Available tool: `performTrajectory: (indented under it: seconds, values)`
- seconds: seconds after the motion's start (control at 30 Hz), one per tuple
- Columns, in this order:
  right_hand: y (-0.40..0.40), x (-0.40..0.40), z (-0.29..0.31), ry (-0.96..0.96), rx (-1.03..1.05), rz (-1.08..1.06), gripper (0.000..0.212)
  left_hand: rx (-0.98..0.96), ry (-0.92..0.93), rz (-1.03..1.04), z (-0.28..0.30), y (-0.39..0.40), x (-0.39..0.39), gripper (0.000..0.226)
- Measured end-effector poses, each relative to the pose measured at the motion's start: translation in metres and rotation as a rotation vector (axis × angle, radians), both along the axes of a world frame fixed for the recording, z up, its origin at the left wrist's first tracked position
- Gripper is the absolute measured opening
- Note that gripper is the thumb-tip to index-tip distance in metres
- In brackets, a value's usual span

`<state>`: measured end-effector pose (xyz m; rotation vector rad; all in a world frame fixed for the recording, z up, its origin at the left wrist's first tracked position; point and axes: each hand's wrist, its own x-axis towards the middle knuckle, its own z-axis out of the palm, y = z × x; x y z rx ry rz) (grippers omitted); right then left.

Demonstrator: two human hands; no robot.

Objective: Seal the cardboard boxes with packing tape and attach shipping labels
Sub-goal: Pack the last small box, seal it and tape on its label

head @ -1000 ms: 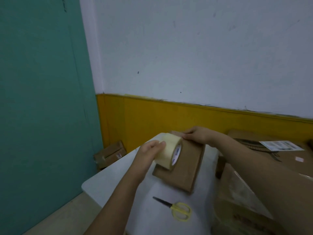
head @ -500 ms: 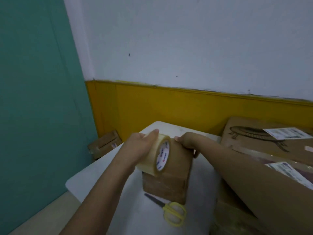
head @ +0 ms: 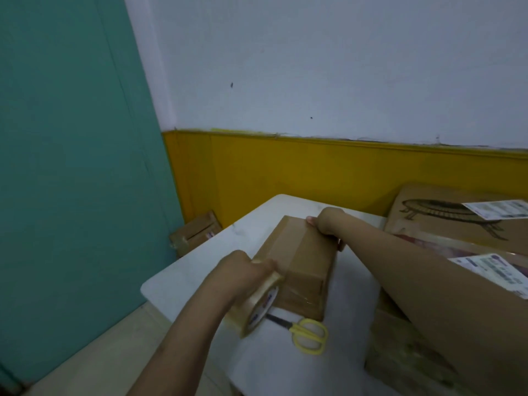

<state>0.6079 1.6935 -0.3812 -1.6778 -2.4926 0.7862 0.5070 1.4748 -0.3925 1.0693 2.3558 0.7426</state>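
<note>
Bare white table (head: 200,270) lies left of the work, its near-left corner beside the floor. The left hand (head: 243,271) grips the tape roll (head: 257,305) at the cardboard box's (head: 303,261) near end, beside yellow scissors (head: 307,334). The right hand (head: 325,224) clasps the brown, tape-striped box's far corner.

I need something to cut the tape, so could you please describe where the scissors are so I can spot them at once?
Start at the white table and find the small cardboard box the hands are taping. The scissors lie flat on the table just in front of its near end, the only thing there with bright yellow handles.
</note>
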Motion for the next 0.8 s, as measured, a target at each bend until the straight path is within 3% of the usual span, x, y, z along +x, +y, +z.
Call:
performTrajectory:
  seconds: [0.07, 0.13, 0.2, 0.27, 0.3, 0.37, 0.47, 0.53, 0.7, 0.8]
  values:
    - [-0.003, -0.004, 0.0, -0.104, 0.004, -0.039, 0.067, 0.009, -0.028, 0.027, -0.007, 0.001, 0.001, 0.06]
    - [0.0, -0.007, -0.005, -0.147, 0.118, -0.036, 0.061, -0.002, -0.04, 0.039, -0.011, 0.006, 0.001, 0.057]
    - [-0.007, -0.011, -0.009, -0.263, 0.386, 0.068, 0.041, -0.01, -0.048, 0.048, -0.012, 0.01, 0.002, 0.056]
    - [-0.024, -0.016, -0.007, -0.351, 0.639, 0.284, 0.038, 0.003, -0.071, 0.048, -0.014, 0.014, 0.0, 0.053]
    - [-0.037, -0.017, -0.006, -0.35, 0.649, 0.41, 0.038, 0.012, -0.088, 0.04, -0.016, 0.015, 0.0, 0.052]
    - [-0.059, -0.016, -0.006, -0.335, 0.478, 0.547, 0.044, 0.0, -0.122, 0.042, -0.019, 0.017, -0.002, 0.055]
    - [-0.075, 0.002, -0.01, -0.366, 0.247, 0.637, 0.086, -0.027, -0.198, 0.051, -0.026, 0.018, -0.007, 0.061]
    - [-0.075, 0.007, -0.013, -0.395, 0.262, 0.672, 0.094, -0.015, -0.262, 0.044, -0.029, 0.017, -0.006, 0.061]
    - [-0.078, 0.012, -0.009, -0.397, 0.355, 0.739, 0.087, 0.062, -0.257, 0.086, -0.019, 0.007, -0.012, 0.064]
    - [-0.077, 0.012, -0.002, -0.371, 0.452, 0.775, 0.071, 0.136, -0.246, 0.069, -0.009, 0.004, -0.018, 0.057]
